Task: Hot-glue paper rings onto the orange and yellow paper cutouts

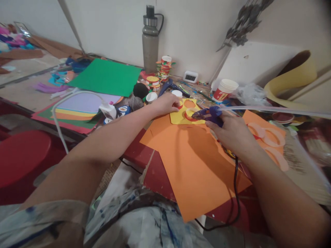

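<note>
My right hand (230,129) is wrapped round a blue hot glue gun (210,114), with a long clear glue stick (258,109) running out of its back. The gun's nozzle is at a round red-and-yellow paper cup piece (190,113) on a yellow sheet (178,119). My left hand (167,104) is at that sheet's left side, fingers curled about a small red-edged ring (180,104), mostly hidden by them. An orange disc (189,103) lies on the yellow sheet's far part. Under it, large orange sheets (196,165) hang over the table's front edge.
A green sheet (106,76) and stacked coloured paper lie left. Behind stand a grey bottle (150,48), a decorated cup stack (165,67), a small clock (190,76) and a paper cup (224,90). Pale paper rings (274,137) lie right. A black cord (236,193) hangs below the right hand.
</note>
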